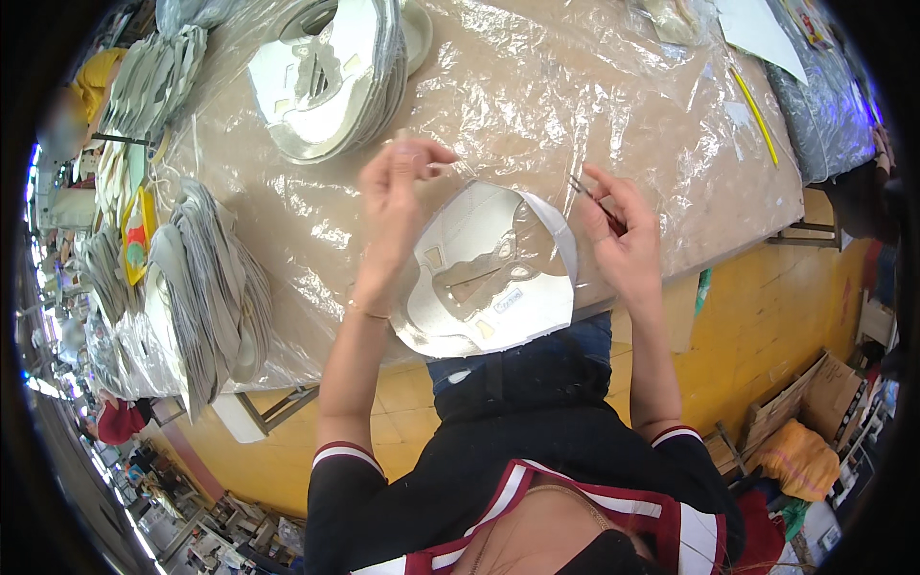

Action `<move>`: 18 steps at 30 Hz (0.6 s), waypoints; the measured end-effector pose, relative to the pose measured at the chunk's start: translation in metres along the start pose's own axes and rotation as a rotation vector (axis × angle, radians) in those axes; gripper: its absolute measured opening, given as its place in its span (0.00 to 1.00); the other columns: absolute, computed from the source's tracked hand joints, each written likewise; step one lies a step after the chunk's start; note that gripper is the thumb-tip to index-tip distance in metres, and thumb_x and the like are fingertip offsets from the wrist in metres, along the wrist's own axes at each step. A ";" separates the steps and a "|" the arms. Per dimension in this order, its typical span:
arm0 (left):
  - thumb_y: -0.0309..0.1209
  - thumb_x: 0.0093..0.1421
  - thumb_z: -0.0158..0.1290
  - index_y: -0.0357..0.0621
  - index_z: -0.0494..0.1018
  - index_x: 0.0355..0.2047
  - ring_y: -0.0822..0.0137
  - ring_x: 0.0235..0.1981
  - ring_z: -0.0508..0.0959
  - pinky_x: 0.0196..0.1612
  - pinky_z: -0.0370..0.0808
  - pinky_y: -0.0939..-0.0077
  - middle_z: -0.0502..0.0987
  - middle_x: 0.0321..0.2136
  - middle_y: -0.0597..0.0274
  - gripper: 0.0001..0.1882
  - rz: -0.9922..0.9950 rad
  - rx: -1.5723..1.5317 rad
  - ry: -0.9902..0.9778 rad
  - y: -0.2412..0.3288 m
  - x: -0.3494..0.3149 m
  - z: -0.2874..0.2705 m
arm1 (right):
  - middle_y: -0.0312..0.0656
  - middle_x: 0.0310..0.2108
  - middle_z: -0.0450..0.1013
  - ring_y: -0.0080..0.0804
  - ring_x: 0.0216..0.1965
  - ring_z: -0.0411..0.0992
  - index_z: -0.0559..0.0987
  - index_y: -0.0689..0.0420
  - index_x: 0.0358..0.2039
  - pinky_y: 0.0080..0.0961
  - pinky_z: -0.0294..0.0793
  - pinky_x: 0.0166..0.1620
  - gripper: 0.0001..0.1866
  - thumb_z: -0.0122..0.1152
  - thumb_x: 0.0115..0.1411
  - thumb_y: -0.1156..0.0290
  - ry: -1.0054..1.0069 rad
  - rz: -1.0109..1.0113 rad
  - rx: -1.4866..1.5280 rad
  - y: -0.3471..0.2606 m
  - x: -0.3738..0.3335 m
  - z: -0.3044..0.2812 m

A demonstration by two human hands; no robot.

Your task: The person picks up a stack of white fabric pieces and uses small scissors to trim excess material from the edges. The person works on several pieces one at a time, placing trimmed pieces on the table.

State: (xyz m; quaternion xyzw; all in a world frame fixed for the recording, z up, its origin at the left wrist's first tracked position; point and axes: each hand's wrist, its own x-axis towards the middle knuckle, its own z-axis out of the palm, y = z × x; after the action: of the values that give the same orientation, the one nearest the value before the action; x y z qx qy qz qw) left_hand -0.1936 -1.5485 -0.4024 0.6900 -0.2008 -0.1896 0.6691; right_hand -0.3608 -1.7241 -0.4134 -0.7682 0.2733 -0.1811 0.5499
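Observation:
A silver-grey flat cut piece (489,273), shaped like a shoe upper, lies at the near edge of a table covered in clear plastic sheet (594,105). My left hand (398,192) hovers over its upper left corner with thumb and fingers pinched together; whether something tiny sits between them is too small to tell. My right hand (623,230) is to the right of the piece and grips a thin dark pointed tool (589,198), its tip aimed toward the piece.
A stack of similar grey pieces (331,77) sits at the back of the table. More stacks (206,287) stand along the left edge. A yellow pencil-like stick (757,115) lies at the far right. Cardboard boxes (815,402) stand on the yellow floor.

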 end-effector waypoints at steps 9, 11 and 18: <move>0.25 0.62 0.50 0.36 0.61 0.53 0.64 0.47 0.72 0.52 0.68 0.69 0.68 0.48 0.54 0.20 -0.061 0.297 0.651 -0.022 -0.094 -0.043 | 0.42 0.32 0.71 0.27 0.26 0.69 0.79 0.62 0.42 0.20 0.68 0.31 0.15 0.61 0.52 0.80 -0.247 -0.087 -0.263 -0.011 -0.004 0.012; 0.25 0.61 0.50 0.35 0.62 0.51 0.62 0.50 0.70 0.54 0.66 0.68 0.69 0.47 0.52 0.18 -0.098 0.396 0.701 -0.026 -0.127 -0.037 | 0.42 0.30 0.71 0.30 0.29 0.72 0.79 0.61 0.42 0.23 0.71 0.32 0.15 0.57 0.52 0.83 -0.250 -0.132 -0.140 -0.019 0.002 -0.004; 0.27 0.54 0.52 0.41 0.68 0.45 0.50 0.49 0.71 0.53 0.66 0.59 0.70 0.46 0.50 0.16 0.120 0.982 0.661 -0.052 -0.179 -0.012 | 0.42 0.34 0.70 0.26 0.33 0.71 0.78 0.59 0.46 0.19 0.69 0.34 0.16 0.57 0.57 0.81 -0.074 -0.287 -0.280 -0.039 0.079 -0.102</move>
State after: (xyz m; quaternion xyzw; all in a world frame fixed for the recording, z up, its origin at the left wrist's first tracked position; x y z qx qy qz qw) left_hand -0.3378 -1.4421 -0.4550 0.9287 -0.0849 0.1885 0.3080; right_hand -0.3492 -1.8398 -0.3445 -0.8743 0.1632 -0.1896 0.4159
